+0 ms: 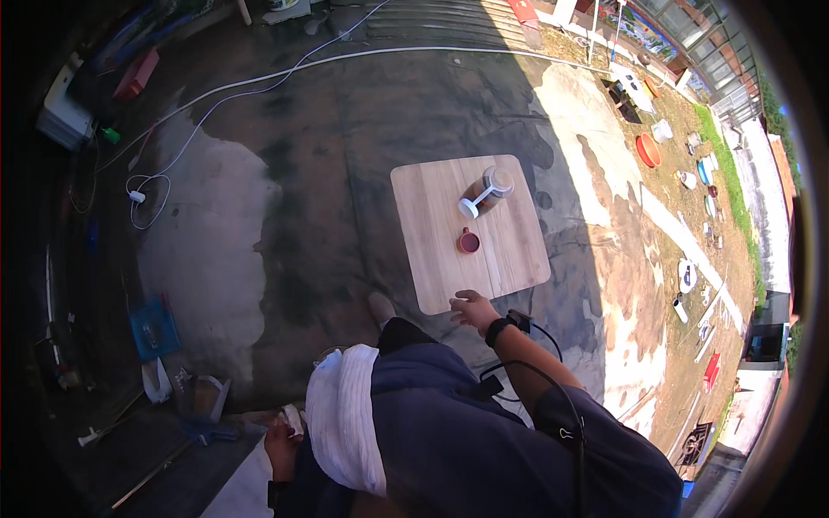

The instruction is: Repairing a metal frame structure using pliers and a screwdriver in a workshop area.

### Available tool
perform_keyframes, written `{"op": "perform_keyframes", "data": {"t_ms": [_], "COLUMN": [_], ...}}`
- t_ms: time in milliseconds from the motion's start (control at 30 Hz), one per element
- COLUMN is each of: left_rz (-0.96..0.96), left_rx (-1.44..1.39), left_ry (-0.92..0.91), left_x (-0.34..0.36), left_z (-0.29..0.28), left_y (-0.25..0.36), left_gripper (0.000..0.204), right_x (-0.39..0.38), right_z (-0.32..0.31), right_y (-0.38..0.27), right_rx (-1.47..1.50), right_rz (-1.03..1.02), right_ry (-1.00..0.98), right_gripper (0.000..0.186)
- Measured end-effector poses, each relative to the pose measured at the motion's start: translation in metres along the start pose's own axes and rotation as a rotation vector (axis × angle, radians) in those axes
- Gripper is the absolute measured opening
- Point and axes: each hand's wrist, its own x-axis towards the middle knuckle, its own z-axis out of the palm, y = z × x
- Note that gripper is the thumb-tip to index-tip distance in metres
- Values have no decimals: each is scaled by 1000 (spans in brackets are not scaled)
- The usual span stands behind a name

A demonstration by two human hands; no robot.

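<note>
A low, square wooden table (432,268) with rounded corners stands in front of me. On it are a clear jug-like container (503,183) with a pale top and, against it, a white rod with a round end (468,209). Closer to me sits a reddish-brown mug (468,242), dark inside. My right hand (473,311) is at the table's near edge, fingers stretched out and apart. A pale spot shows by its fingertips, too small to name. Low at my left side, my left hand (280,447) is closed round a crumpled white piece (294,420), perhaps cloth or paper.
White cables cross the dark, patchy floor, one ending in a white plug block (136,197). At left lie a blue tray (154,328) and a white appliance (65,112). An orange basin (648,150) and scattered items lie on the sunlit ground at right.
</note>
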Motion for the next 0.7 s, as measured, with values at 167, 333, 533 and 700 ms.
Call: {"op": "perform_keyframes", "data": {"t_ms": [167,333,533,700], "left_rz": [-5,-10,-149,321], "left_rx": [140,326,375,834], "left_ry": [-54,-59,-132,-371], "left_x": [23,80,169,208], "left_z": [44,41,23,14], "left_y": [87,119,138,166], "left_gripper": [20,21,22,20], "right_x": [53,85,135,169], "right_z": [-4,-18,-24,-22], "right_y": [-40,-44,-26,-13], "right_rx": [56,2,-111,-122], "right_rz": [-63,-21,-69,-102], "right_ry": [58,282,667,798], "right_gripper": [61,69,83,91]}}
